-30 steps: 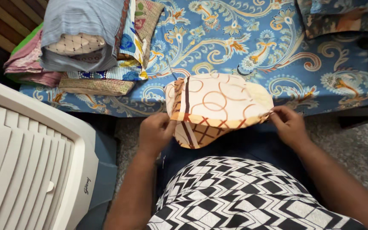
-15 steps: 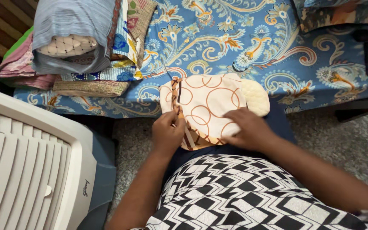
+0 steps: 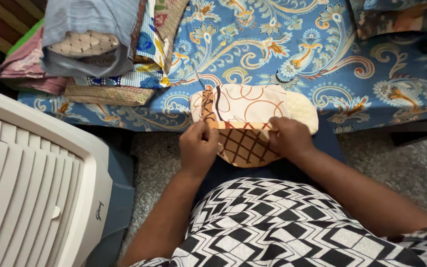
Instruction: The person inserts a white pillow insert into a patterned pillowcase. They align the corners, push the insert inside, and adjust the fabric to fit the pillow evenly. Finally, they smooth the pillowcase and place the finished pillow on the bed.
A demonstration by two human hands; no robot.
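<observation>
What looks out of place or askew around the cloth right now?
Nothing stands out. Both hands, left hand and right hand, pinch the patterned cloth at the bed edge; the folded stack sits tidy.

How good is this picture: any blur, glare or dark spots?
Head view: soft, even light with no glare; the cloth and both hands, left and right, look sharp, only slightly soft at the fingertips; the gap under the bed and the top-left corner fall into shadow; the white cooler bulges a little from the wide lens.
</observation>
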